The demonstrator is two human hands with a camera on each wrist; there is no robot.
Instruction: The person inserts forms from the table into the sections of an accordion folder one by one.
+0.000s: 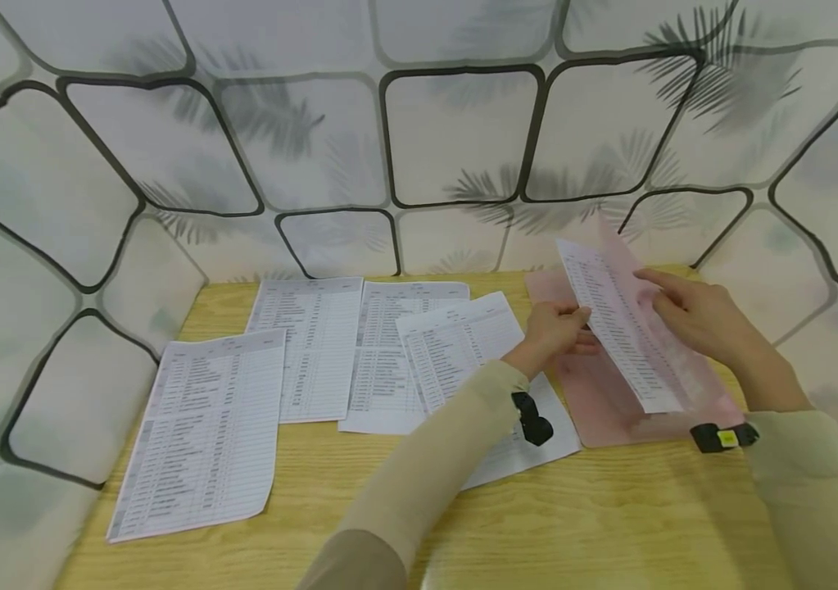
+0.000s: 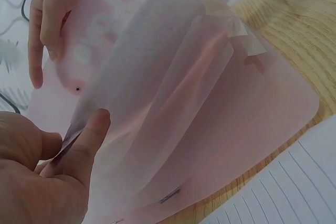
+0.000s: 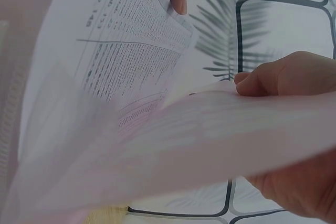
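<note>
A translucent pink plastic folder (image 1: 599, 401) lies at the right of the table, its upper flap (image 1: 691, 344) raised. My right hand (image 1: 713, 319) holds this flap by its edge, with the thumb and fingers on opposite sides in the right wrist view. A printed list sheet (image 1: 610, 319) stands tilted against the flap's inner side. My left hand (image 1: 547, 336) pinches the sheet's left edge between thumb and fingers. From the left wrist view, the sheet's back (image 2: 136, 51) faces me, and a small snap button (image 2: 77, 88) shows on the flap.
Several printed sheets lie on the wooden table (image 1: 315, 508): one at the front left (image 1: 201, 434), two at the back, and an overlapping tilted sheet (image 1: 463, 336) beneath my left forearm. A patterned cloth wall (image 1: 455, 139) encloses the back and sides.
</note>
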